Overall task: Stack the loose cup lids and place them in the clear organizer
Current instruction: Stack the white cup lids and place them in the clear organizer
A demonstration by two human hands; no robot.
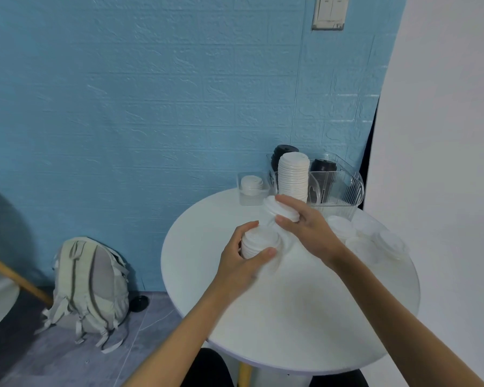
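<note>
The right hand [305,227] pinches a single white lid [281,209] between thumb and fingers, holding it tilted, just above and toward the far right of the short stack of lids [259,244] that the left hand [241,261] grips around its side near the middle of the round white bench [305,317]. The stack stands roughly upright, its axis vertical, so the lid probably has to come level and drop toward the near left to nest on top. The lids look thin, white and ribbed at the rim, likely light and a little springy. More loose lids [369,241], pale and translucent, lie at the right edge of the bench, nearer the right hand. The clear organizer [344,191] sits at the far edge against the wall, already holding a tall white lid column [293,177] and dark lids
</note>
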